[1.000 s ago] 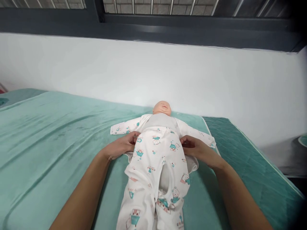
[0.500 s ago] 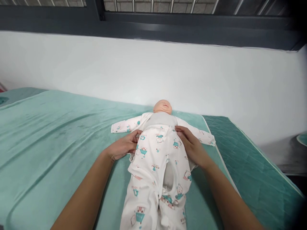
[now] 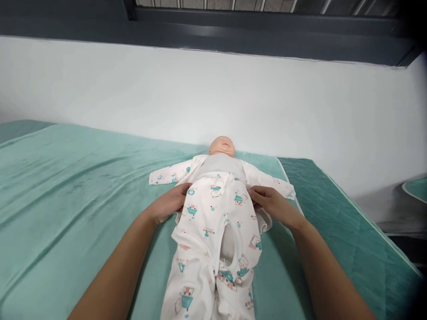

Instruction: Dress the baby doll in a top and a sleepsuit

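The left hand's fingers (image 3: 183, 191) are curling at one side of the printed trousers (image 3: 205, 222), their tips hiding behind the cloth, so I can't tell whether they're pinching. Opposite, the right hand (image 3: 275, 206) is resting with bent fingers close to the thumb, touching the other side just below the waistband; I can't make out a firm grip there either. The trousers are looking light, soft and limp, probably stretchy, and both sides of the waistband (image 3: 218, 174) are seeming the best hold. They're lying along the middle of the green sheet (image 3: 83, 191), covering the doll from the belly down. Beyond, its head (image 3: 222, 146) is pointing towards the white wall (image 3: 200, 93), sleeves (image 3: 168, 174) spreading out either way.
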`<act>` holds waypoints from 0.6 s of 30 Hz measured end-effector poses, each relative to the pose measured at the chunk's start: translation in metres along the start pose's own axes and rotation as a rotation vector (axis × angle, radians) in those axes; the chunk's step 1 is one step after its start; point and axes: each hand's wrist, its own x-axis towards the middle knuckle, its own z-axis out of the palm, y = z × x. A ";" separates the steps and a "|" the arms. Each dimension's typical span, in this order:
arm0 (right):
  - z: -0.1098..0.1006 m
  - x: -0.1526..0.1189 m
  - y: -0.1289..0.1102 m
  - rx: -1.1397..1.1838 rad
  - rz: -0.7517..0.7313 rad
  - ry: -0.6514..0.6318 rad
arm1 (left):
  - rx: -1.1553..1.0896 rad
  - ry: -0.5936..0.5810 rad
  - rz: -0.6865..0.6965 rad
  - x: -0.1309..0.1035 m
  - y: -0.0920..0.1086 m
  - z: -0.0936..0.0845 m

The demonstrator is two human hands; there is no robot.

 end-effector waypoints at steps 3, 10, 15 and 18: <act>0.002 -0.006 -0.001 0.068 -0.008 -0.132 | 0.026 -0.025 0.000 0.000 0.002 0.001; 0.016 -0.009 0.002 0.201 0.010 -0.097 | -0.061 -0.032 -0.020 -0.003 0.005 0.007; 0.021 -0.005 0.005 0.313 0.017 -0.073 | -0.257 0.013 -0.070 -0.003 0.003 0.020; 0.023 -0.004 0.007 0.309 0.026 -0.051 | -0.323 0.002 -0.104 -0.003 0.001 0.025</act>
